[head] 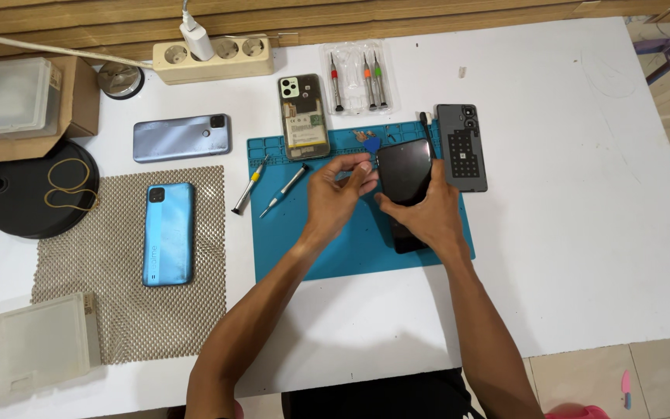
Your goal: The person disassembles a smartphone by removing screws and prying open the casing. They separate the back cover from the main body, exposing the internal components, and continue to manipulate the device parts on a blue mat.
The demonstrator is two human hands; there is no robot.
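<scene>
Gripping the black phone (405,182) along its right edge, your right hand (426,213) is wrapped round it, fingers closed on the body, over the blue repair mat (312,248) near the middle of the white worktop (583,233). Your left hand (336,194) sits at nine o'clock from that phone, fingertips pinched together at its upper left corner; whether they hold anything small you cannot tell. A blue triangular pick (371,144) lies at twelve o'clock from your left hand.

Counting phones, you have five: the black one in hand, an opened phone (304,116) with its insides showing at eleven o'clock, a grey back cover unit (461,147) at two o'clock, a lavender phone (182,138) and a light blue phone (168,234) on the mesh pad (118,310) at nine o'clock. Two screwdrivers (282,191) lie loose at the mat's left edge, and four more sit in a clear packet (357,77) at twelve o'clock. One power strip (212,58) stands beyond them.
</scene>
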